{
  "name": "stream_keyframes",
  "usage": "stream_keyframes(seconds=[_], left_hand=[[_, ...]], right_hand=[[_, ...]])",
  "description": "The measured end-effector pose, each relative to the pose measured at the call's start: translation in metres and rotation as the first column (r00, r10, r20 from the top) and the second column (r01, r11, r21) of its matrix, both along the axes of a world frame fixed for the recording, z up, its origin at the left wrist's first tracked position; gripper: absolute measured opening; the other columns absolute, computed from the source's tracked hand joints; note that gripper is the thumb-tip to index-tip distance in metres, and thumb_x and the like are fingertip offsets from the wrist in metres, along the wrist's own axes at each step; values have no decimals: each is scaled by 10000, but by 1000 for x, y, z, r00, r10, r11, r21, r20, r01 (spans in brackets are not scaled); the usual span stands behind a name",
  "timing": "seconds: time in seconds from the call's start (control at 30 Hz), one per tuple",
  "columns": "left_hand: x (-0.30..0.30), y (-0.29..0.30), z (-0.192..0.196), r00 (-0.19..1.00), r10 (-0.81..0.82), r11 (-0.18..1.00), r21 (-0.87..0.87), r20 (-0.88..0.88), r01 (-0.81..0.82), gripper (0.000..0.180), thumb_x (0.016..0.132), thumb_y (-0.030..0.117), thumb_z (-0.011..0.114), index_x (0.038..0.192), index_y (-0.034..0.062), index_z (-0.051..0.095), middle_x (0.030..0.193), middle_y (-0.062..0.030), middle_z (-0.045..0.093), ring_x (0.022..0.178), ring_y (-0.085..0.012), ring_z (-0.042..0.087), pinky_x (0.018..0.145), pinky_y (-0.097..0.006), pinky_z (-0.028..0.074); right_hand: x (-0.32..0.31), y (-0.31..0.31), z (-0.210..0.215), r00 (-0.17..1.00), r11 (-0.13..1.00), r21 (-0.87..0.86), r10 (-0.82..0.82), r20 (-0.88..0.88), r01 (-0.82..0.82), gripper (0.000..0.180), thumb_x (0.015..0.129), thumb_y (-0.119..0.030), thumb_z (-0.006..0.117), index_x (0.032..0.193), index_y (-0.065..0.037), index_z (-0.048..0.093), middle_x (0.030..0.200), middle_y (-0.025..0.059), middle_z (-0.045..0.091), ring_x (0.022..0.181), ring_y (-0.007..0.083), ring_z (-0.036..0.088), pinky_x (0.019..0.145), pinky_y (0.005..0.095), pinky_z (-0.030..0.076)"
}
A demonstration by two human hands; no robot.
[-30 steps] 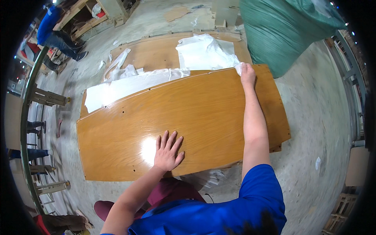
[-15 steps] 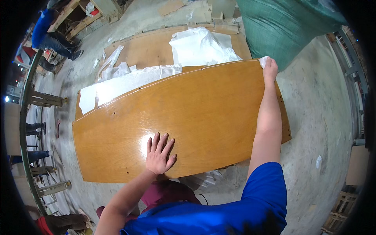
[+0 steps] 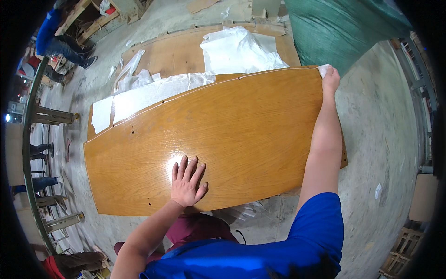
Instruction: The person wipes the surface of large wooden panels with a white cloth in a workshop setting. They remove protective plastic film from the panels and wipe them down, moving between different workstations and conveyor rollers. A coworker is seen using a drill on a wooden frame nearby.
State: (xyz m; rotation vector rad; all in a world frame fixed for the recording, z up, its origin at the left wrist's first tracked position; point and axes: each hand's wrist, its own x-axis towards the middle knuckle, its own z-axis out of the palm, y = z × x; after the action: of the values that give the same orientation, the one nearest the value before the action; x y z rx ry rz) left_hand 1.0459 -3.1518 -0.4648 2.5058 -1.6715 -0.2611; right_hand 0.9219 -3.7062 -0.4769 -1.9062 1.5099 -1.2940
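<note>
A large varnished wooden panel (image 3: 241,135) with a curved far edge lies across the view in front of me. My left hand (image 3: 186,186) rests flat on its near part, fingers spread. At the panel's far right corner, my right hand (image 3: 330,79) is closed on a white cloth or paper wad (image 3: 324,69) and presses it to the edge. A pale line runs along the curved far edge, with a few small dark holes close by. Under the panel, another wooden piece (image 3: 344,153) shows at the right side.
White wrapping sheets (image 3: 241,51) lie beyond the panel on a brown board (image 3: 176,53). A big green sack (image 3: 334,32) stands at the far right. To the left are a metal rail (image 3: 31,107) and other people, one in blue (image 3: 49,35). Wooden pallets (image 3: 402,251) sit at lower right.
My right hand has moved slightly right and farther away with the white wad, reaching the panel's corner. My left hand stays flat in nearly the same place.
</note>
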Motion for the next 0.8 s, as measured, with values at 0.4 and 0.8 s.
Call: stream_keyframes(seconds=[0.4, 0.8], left_hand=[[1, 1, 1, 1000, 4, 1000, -25, -10, -4, 565, 815, 418, 490, 1305, 140, 459, 1399, -153, 355, 1333, -390, 225, 1075, -534, 138], [1, 5, -2, 1000, 22, 999, -31, 0, -22, 580, 814, 428, 507, 1337, 188, 432, 1429, -107, 329, 1351, -361, 206, 1082, -534, 133]], right_hand=[[-6, 7, 8, 992, 998, -5, -70, -109, 70, 367, 896, -340, 448, 942, -26, 632, 933, 221, 632, 898, 415, 581, 797, 457, 448], [-42, 26, 9, 996, 993, 112, -40, -74, 48, 368, 897, -340, 464, 947, -19, 635, 927, 207, 643, 909, 383, 593, 815, 423, 450]])
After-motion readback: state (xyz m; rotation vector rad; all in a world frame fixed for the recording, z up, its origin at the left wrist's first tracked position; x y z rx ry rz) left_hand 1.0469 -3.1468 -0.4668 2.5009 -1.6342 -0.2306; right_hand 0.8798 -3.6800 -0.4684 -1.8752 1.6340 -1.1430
